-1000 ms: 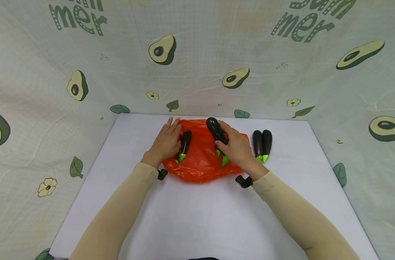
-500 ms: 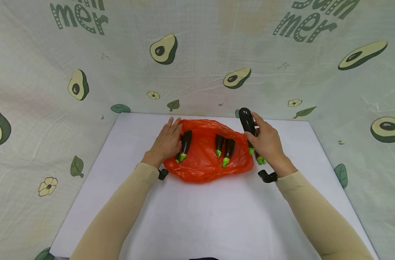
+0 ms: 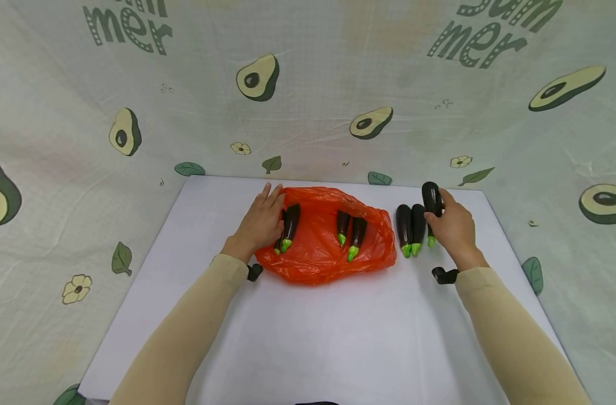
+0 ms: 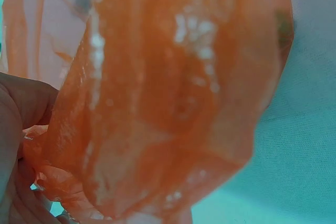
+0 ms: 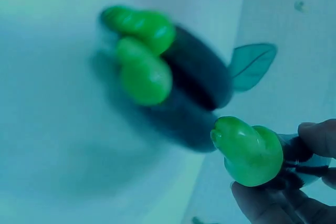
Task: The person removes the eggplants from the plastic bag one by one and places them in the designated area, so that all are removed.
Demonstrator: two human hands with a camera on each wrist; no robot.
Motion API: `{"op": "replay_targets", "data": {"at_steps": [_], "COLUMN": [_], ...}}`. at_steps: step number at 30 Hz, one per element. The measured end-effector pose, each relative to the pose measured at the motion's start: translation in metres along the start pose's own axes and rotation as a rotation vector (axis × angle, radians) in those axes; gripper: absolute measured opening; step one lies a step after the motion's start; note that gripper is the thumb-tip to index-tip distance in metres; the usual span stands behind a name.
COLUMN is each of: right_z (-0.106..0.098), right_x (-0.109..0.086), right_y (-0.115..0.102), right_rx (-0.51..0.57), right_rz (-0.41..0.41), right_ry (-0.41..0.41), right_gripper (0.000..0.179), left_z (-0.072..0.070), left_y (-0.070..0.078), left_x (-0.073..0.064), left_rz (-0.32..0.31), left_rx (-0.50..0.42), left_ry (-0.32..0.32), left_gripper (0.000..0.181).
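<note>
The left hand [image 3: 259, 225] pinches the left rim of the red plastic bag [image 3: 313, 267], probably to steady it and hold its mouth spread. Well apart from it, the right hand [image 3: 454, 225] grips one eggplant [image 3: 431, 196] around the dark body, leaving the green calyx [image 5: 254, 153] exposed, presumably for alignment. This eggplant is just beside two parallel eggplants [image 3: 417, 225] right of the bag; table contact cannot be determined. Inside the bag lie a right pair [image 3: 357, 233] and a left pair [image 3: 290, 225]. The tabletop [image 3: 313, 343] offers narrow room behind, more toward its right edge, most in front.
</note>
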State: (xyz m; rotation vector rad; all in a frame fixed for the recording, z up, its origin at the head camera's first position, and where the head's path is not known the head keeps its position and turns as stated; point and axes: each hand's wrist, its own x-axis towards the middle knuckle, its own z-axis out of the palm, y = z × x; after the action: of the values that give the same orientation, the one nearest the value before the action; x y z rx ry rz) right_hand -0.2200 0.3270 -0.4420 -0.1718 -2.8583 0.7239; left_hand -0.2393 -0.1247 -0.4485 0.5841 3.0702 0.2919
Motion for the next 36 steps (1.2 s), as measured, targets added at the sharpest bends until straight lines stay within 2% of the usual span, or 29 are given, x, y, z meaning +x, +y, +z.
{"op": "replay_targets", "data": {"at_steps": [7, 12, 17, 26, 36], "right_z": [0.011, 0.022, 0.031, 0.038, 0.037], "right_x": [0.006, 0.011, 0.014, 0.014, 0.015], "right_y": [0.036, 0.049, 0.053, 0.055, 0.057], "right_rx": [-0.069, -0.086, -0.086, -0.108, -0.122], "right_rz": [0.056, 0.106, 0.138, 0.142, 0.153], "right_ry": [-0.054, -0.121, -0.155, -0.159, -0.186], "right_gripper": [0.072, 0.069, 0.068, 0.066, 0.063], "left_z": [-0.001, -0.001, 0.0, 0.0, -0.001], "left_y": [0.001, 0.002, 0.002, 0.003, 0.002], "left_x": [-0.001, -0.002, -0.001, 0.0, 0.0], "left_rz": [0.0, 0.004, 0.003, -0.003, 0.001], "left_rx": [-0.007, -0.012, -0.014, 0.001, 0.004], "left_ry": [-0.004, -0.002, -0.009, -0.013, -0.015], "left_gripper": [0.075, 0.074, 0.076, 0.076, 0.077]}}
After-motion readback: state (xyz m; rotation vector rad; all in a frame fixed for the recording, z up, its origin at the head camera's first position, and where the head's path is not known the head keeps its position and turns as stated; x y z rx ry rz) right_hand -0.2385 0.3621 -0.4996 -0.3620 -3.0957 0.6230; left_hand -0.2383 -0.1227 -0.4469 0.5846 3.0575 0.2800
